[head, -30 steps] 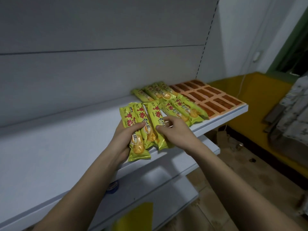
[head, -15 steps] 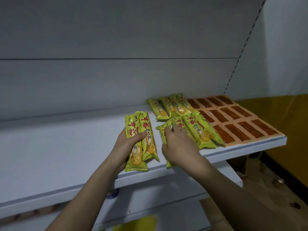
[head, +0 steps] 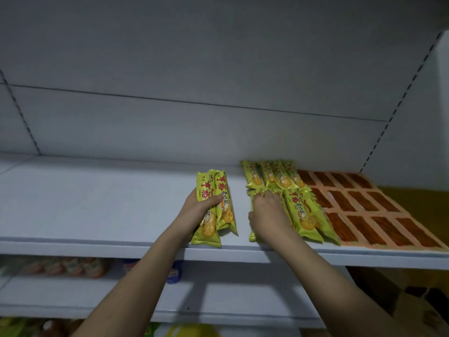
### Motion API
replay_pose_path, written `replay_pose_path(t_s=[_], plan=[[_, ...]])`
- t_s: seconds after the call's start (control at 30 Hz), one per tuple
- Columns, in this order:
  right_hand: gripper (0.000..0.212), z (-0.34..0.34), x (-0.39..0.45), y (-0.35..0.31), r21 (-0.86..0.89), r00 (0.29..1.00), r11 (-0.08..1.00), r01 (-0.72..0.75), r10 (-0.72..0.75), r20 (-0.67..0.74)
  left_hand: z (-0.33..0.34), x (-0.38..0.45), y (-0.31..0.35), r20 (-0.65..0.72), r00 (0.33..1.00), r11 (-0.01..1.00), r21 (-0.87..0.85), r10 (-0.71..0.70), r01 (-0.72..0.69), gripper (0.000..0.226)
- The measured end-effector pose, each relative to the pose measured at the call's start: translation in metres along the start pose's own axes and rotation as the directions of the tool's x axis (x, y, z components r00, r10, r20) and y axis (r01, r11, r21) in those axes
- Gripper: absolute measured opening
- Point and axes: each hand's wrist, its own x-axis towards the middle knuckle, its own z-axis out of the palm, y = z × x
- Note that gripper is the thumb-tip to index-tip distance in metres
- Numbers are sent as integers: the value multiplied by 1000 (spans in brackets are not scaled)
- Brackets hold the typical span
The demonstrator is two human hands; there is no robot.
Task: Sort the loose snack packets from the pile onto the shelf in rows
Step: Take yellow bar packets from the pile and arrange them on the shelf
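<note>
Gripping two packets (head: pixel 215 205), left hand (head: pixel 194 212) | right hand (head: pixel 267 212) flat, pressing shelved packet (head: pixel 254 235)

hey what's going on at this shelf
A person is laying green snack packets out in rows on a white shelf. The left hand grips two packets just above the shelf's front part. The right hand rests on a packet at the left end of the front green row. Another green row lies behind it, and flat orange packets fill the shelf to the right.
</note>
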Motion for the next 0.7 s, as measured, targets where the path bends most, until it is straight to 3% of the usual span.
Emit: replay_pose_path(t_s=[0.07, 0.13, 0.23, 0.37, 0.5, 0.6, 0.7], plan=[[28, 0, -2, 0, 5, 1000, 1000, 8, -8, -6, 1, -2, 1, -6, 1000, 1000, -2, -3, 3, 31], [35, -1, -5, -4, 21, 994, 998, 58, -56, -96, 2, -4, 2, -9, 1000, 1000, 2, -5, 5, 31], [38, -7, -12, -24, 202, 952, 956, 214, -158, -261, 1, -3, 2, 0, 1000, 1000, -20, 1, -1, 33], [49, -1, -18, -49, 440, 980, 876, 196, -157, -125, -2, -3, 1, 19, 1000, 998, -54, 17, -16, 32], [52, 9, -10, -52, 470, 990, 871, 140, -122, -69, -3, -1, 0, 50, 998, 1000, -12, 26, -26, 24], [54, 6, 8, -48, 511, 998, 857, 71, -59, -38, -5, 10, 6, 80, 995, 995, -73, -56, 62, 25], [50, 9, 33, -49, 428, 997, 902, 55, -29, -69, -12, 30, 11, -11, 999, 998, -37, -47, 47, 24]])
